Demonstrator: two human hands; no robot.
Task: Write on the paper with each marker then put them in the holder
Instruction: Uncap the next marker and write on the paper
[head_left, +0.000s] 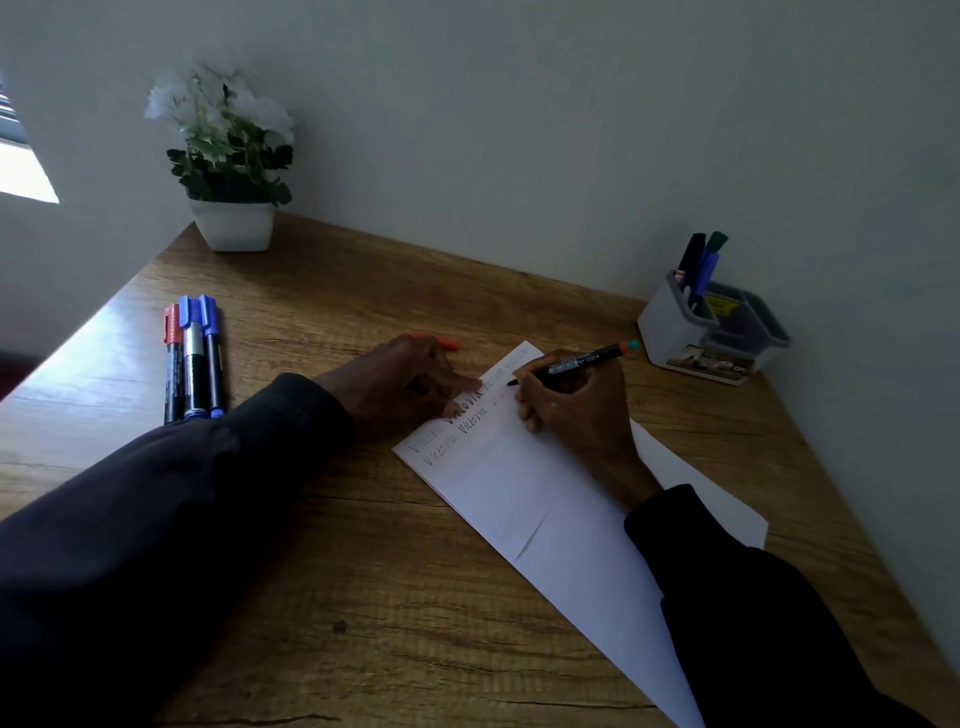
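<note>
**Marker at the paper, holder off to the right.**
The marker (576, 364) lay pinched in the right hand (571, 402), its tip on the top rows of the paper (519, 493) and its long axis slanting from the tip, at the left, up to its coloured tail at the far right. That tail pointed almost straight at the holder (670, 332), which stood near the wall, beyond and to the right of the right hand and well apart from the left. The left hand (400, 379) appeared to grip an orange cap (449, 343), with one finger pressed on the paper's edge. Three markers (193, 358) lay side by side far to the left, nearer the left hand, so the right hand looked the likelier to reach the holder.
</note>
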